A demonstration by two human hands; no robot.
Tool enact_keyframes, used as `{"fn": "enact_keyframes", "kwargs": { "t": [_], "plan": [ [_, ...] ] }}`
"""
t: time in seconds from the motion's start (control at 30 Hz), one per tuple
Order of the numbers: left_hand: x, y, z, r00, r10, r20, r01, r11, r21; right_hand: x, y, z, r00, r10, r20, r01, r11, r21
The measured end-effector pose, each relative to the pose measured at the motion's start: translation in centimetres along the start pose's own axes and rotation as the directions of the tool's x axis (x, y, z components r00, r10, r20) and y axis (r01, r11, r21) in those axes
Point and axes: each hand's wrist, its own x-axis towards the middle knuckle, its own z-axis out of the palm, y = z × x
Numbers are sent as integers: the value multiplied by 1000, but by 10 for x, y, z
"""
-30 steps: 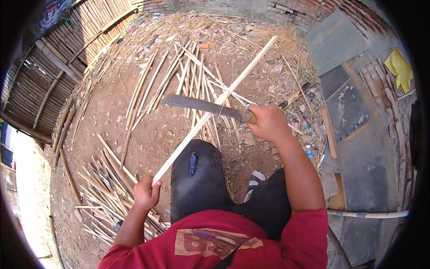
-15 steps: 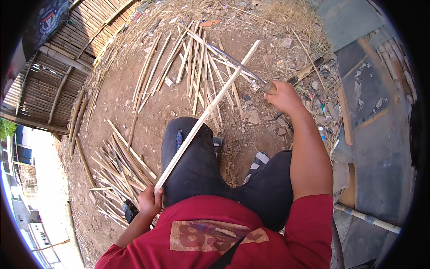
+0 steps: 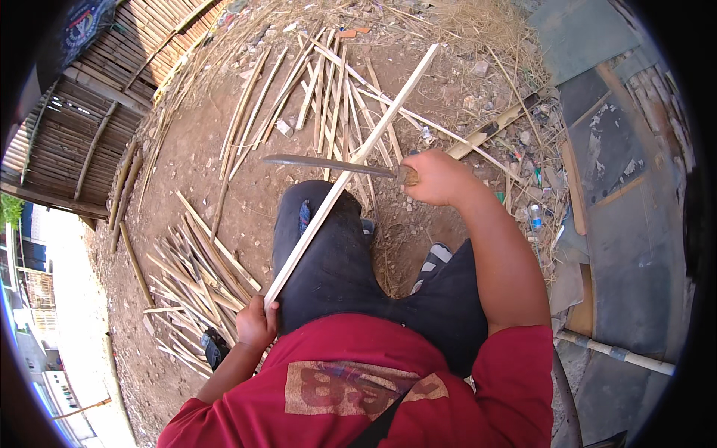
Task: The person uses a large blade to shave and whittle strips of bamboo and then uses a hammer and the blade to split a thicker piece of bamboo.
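My left hand (image 3: 255,324) is closed around the near end of a long pale strip, apparently split bamboo (image 3: 317,222). The strip slants up and away to the right, crossing over my left thigh. In my right hand (image 3: 439,179) is the wooden handle of a machete (image 3: 328,163), its dark blade pointing left. The blade lies across the strip beyond my knee; I cannot tell whether its edge is biting into the wood. My fingers hide most of the handle.
Several split strips (image 3: 326,97) lie scattered on the dirt ahead. Another heap of strips (image 3: 202,280) is at my left. Dark sheets (image 3: 624,216) stand along the right, near a plastic bottle (image 3: 535,217). A slatted bamboo wall (image 3: 104,97) rises at the far left.
My right hand has come nearer and to the left with the machete, swinging its blade from pointing up and away to lying across the strip. My left hand has shifted slightly right.
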Motion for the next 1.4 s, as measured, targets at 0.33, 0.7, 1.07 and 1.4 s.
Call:
{"fn": "enact_keyframes", "kwargs": {
  "t": [0.33, 0.7, 1.07, 1.4],
  "plan": [
    [9, -8, 4, 995, -31, 95, 22, 995, 94, 2, -12, -9, 993, 1, -118, -12, 995, -95],
    [32, 26, -25, 995, 35, 96, -35, 999, -7, -9, -14, -6, 993, -56, -106, 33, 978, -207],
    [33, 17, -18, 978, -55, 203, 38, 996, 86, -5, 46, -14, 923, 209, -324, -192, 978, 84],
    [36, 4, -4, 986, -16, 166, 9, 999, 48, -3, 40, -13, 973, 220, -61, -207, 963, 174]
  ]
}}
